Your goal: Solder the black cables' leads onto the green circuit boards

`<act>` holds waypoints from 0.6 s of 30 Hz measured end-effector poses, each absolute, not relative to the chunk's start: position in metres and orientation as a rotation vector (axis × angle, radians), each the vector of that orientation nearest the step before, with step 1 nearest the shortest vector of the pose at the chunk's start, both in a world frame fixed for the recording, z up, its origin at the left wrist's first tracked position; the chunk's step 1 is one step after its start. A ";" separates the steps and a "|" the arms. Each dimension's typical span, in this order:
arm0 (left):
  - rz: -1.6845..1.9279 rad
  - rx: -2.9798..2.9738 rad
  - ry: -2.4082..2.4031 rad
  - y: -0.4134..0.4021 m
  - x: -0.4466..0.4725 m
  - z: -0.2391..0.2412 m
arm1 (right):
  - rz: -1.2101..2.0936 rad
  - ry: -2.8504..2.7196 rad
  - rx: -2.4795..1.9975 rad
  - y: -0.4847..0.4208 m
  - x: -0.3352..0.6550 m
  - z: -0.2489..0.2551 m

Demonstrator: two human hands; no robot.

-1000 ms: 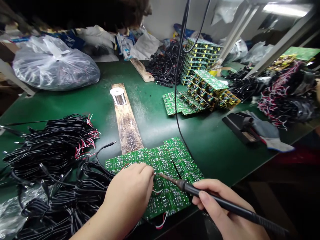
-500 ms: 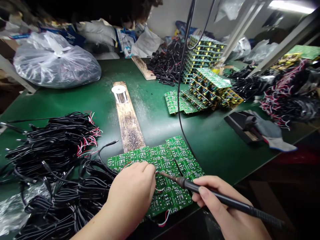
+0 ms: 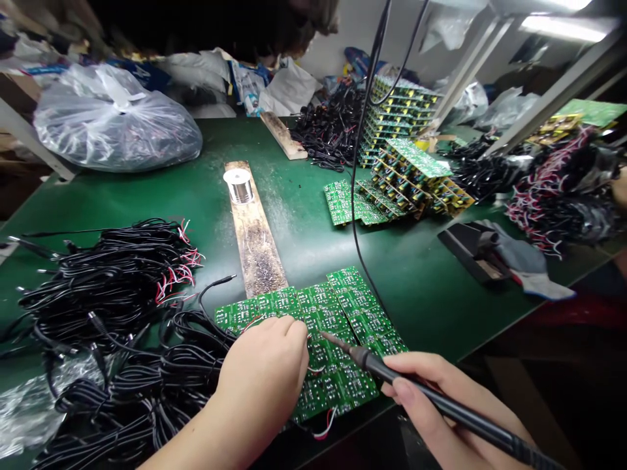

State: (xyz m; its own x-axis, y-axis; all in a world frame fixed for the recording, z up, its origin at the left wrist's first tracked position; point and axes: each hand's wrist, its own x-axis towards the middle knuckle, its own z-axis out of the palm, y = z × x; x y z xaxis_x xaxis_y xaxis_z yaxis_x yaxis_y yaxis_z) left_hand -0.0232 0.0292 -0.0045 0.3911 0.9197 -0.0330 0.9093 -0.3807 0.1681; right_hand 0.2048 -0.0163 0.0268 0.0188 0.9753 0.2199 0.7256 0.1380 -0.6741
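Head view: a black soldering iron (image 3: 386, 369) is pinched pen-style in the right hand (image 3: 450, 398), its fingers closed around the barrel, seemingly so that the tip can be guided finely at the green circuit boards (image 3: 343, 385). The left hand (image 3: 259, 385) is curled on the boards, apparently steadying them; whether anything is pinched in it cannot be told. A black cable bundle (image 3: 108, 287) lies at nine o'clock, a solder spool (image 3: 238, 186) at twelve, and stacked boards (image 3: 406, 163) at one.

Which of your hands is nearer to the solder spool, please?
Left. The left hand is over the circuit boards, below the solder spool; the right hand, holding a soldering iron, is farther off to the lower right.
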 end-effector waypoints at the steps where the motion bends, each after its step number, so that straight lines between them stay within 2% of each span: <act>1: 0.102 2.486 1.648 0.029 -0.023 -0.005 | 0.487 -1.747 -1.660 -0.017 0.206 0.027; 18: 0.111 2.524 1.659 0.029 -0.022 -0.006 | 0.548 -1.785 -1.600 -0.015 0.205 0.028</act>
